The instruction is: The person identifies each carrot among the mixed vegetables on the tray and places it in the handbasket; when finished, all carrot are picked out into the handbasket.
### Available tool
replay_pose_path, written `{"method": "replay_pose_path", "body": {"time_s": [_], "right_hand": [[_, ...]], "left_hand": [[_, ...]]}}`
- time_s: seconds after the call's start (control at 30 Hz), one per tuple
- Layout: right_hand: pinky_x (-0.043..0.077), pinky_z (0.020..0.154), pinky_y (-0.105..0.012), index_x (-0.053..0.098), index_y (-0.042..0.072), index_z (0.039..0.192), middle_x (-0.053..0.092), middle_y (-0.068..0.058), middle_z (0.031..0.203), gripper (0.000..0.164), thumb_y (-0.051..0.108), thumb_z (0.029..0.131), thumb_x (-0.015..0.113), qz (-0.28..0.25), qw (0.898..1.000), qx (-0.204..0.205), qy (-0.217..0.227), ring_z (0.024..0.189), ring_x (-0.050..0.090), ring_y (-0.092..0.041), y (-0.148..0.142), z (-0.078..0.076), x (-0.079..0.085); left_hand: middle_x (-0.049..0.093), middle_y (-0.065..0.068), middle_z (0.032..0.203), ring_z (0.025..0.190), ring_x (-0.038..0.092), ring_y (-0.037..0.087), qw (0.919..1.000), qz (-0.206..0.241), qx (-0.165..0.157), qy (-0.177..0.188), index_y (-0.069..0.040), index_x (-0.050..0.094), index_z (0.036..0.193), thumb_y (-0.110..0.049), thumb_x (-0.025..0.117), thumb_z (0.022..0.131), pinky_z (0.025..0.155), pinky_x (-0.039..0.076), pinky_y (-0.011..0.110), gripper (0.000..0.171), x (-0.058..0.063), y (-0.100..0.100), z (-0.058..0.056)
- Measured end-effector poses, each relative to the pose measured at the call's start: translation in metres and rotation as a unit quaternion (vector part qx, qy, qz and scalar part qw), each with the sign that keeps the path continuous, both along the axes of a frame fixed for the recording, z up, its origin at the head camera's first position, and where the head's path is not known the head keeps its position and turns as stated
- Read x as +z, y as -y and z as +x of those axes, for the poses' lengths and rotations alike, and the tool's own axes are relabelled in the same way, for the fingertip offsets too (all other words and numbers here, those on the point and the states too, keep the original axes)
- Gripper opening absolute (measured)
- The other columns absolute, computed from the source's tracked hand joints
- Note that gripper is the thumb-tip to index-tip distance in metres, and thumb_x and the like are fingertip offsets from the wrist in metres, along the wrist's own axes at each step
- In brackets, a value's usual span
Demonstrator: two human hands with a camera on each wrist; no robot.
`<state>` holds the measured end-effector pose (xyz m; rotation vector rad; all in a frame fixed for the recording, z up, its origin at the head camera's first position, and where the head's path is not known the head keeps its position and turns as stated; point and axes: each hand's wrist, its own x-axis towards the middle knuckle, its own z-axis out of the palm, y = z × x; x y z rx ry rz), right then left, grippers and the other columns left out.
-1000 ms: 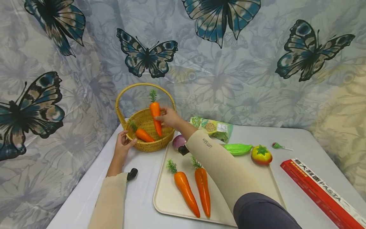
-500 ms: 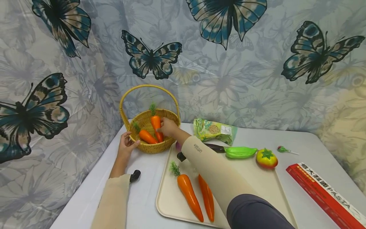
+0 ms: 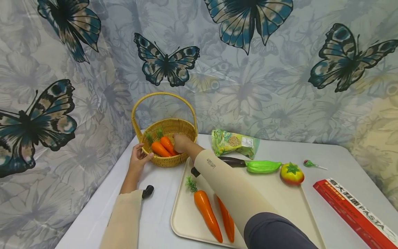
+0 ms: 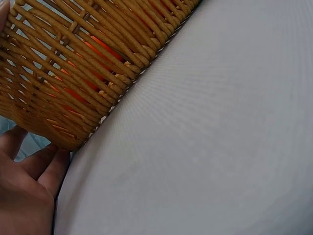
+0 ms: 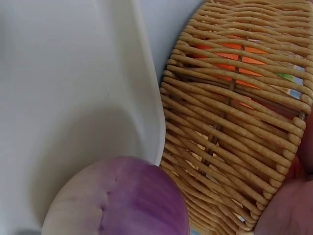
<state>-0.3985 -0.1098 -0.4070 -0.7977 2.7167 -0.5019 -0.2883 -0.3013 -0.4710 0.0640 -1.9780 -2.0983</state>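
A wicker basket [image 3: 185,127] with a tall hoop handle stands at the back left. My left hand [image 3: 136,160] grips its left side, thumb at the rim and fingers against the outer wall; fingers [image 4: 41,161] also show in the left wrist view. Two toy carrots lie side by side inside, the left carrot [image 3: 160,149] and the right carrot [image 3: 167,143]. Down in the basket, my right hand [image 3: 182,143] holds the right carrot low on its body, its fingertips mostly hidden. Orange shows through the weave [image 5: 220,122] in the right wrist view.
A cream tray [image 3: 183,221] bears two more carrots [image 3: 207,214], an eggplant [image 3: 231,161], a green ridged vegetable [image 3: 263,166] and a tomato-like fruit [image 3: 292,173]. A purple-white onion [image 5: 122,200] sits near the basket. Beyond are a green bag [image 3: 234,143], lollipop [image 3: 314,165] and pasta box [image 3: 357,214].
My right hand has lowered the carrot from upright above the basket to lying beside the other one. My left hand keeps its grip on the basket. The head view has shifted slightly.
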Motion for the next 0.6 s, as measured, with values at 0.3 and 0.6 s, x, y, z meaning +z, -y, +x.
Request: {"method": "replay_pose_path", "body": {"time_s": [0.3, 0.6], "right_hand": [[0.054, 0.079, -0.031, 0.041, 0.003, 0.145, 0.066, -0.01, 0.106, 0.06, 0.007, 0.091, 0.067, -0.16, 0.984, -0.019, 0.076, 0.095, 0.065, -0.025, -0.02, 0.002, 0.004], [0.058, 0.072, -0.04, 0.044, 0.009, 0.143, 0.059, -0.01, 0.099, 0.055, 0.01, 0.093, 0.067, -0.317, 0.942, -0.007, 0.112, 0.083, 0.068, -0.033, -0.06, 0.023, 0.018]], "left_hand": [[0.023, 0.016, 0.157, 0.142, 0.024, 0.032, 0.9999, 0.0, -0.011, -0.003, 0.001, 0.022, 0.144, -0.001, 0.066, 0.091, 0.112, 0.029, 0.04, 0.069, -0.001, -0.003, -0.001], [0.024, 0.013, 0.157, 0.142, 0.026, 0.029, 0.9998, -0.014, 0.011, -0.005, -0.004, 0.025, 0.144, -0.005, 0.069, 0.091, 0.112, 0.028, 0.041, 0.069, -0.017, 0.008, -0.011]]}}
